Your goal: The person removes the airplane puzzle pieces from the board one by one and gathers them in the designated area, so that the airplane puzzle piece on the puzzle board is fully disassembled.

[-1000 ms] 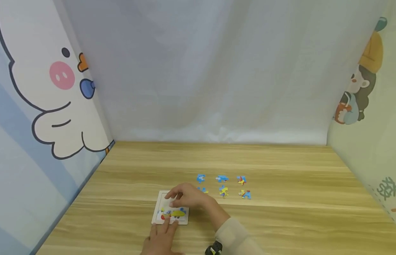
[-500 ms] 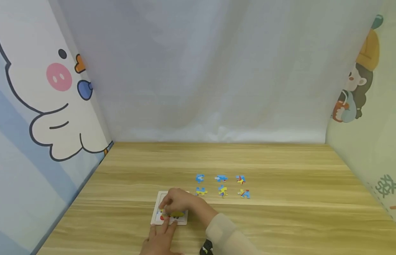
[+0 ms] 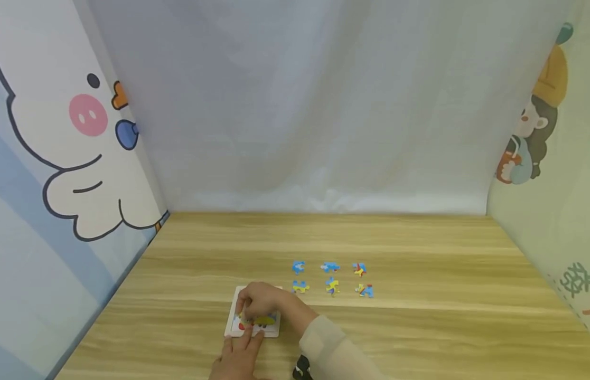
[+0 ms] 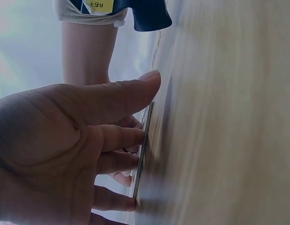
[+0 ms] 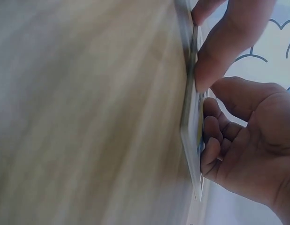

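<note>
A small puzzle board (image 3: pixel 272 333) with a pale raised border lies on the wooden table, with yellow, red and blue printed pieces along its near part. My left hand (image 3: pixel 239 361) rests its fairly straight fingertips on the board's near edge; in the left wrist view that hand (image 4: pixel 56 140) shows its thumb held apart. Over the board is my right hand (image 3: pixel 262 300), its thumb and index finger lowered to the left part of the picture. In the right wrist view the right hand (image 5: pixel 257 136) has its other fingers curled against the board. Whether a piece is between its fingertips is hidden.
Several loose jigsaw pieces lie in two rows right of the board, among them a blue one (image 3: pixel 298 267) and a yellow-blue one (image 3: pixel 332 286). A white curtain (image 3: pixel 323 132) hangs behind the table (image 3: pixel 418 264). Cartoon-printed panels stand on both sides.
My right hand has moved left and nearer over the board, and its thumb and index finger have come down onto the left part. My left hand stays at the near edge.
</note>
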Demonstrator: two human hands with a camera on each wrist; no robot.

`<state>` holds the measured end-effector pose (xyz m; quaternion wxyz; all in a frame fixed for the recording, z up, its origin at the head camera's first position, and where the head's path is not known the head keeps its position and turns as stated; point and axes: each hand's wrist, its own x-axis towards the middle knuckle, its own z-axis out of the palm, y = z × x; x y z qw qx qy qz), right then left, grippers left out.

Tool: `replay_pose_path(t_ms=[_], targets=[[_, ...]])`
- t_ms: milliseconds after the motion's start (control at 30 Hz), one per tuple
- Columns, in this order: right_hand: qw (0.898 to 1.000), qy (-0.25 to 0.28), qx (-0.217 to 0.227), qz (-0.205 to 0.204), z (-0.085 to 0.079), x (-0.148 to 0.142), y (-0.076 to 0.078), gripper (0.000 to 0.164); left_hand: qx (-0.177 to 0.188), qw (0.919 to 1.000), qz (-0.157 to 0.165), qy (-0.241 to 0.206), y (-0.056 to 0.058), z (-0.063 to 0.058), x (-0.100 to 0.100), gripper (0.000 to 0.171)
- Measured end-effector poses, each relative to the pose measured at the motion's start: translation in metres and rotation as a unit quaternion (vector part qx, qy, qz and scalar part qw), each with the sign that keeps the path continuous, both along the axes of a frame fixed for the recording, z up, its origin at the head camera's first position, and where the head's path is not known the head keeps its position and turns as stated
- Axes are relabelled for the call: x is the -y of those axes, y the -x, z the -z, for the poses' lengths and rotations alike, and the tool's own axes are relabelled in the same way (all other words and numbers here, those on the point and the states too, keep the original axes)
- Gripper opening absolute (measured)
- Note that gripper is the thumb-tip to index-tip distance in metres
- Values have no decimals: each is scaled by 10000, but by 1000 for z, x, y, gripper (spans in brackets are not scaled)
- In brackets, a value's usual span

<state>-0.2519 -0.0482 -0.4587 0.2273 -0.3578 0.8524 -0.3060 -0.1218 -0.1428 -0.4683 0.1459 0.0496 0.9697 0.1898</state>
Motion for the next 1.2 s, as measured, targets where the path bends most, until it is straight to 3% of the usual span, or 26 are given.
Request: replay_pose_path(t_ms=[267, 767, 967, 1200], targets=[[9994, 193, 260, 102, 0, 1, -2, 12, 12, 9999, 12, -112, -1, 1, 1, 88], [9988, 352, 231, 244, 3, 5, -1, 15, 45, 9999, -51, -122, -1, 1, 2, 92], [9991, 262, 302, 129, -2, 5, 0, 12, -48, 10000, -72, -35, -1, 0, 0, 87], [9994, 228, 277, 34, -2, 5, 2, 13, 64, 9995, -253, 166, 2, 2, -4, 96]])
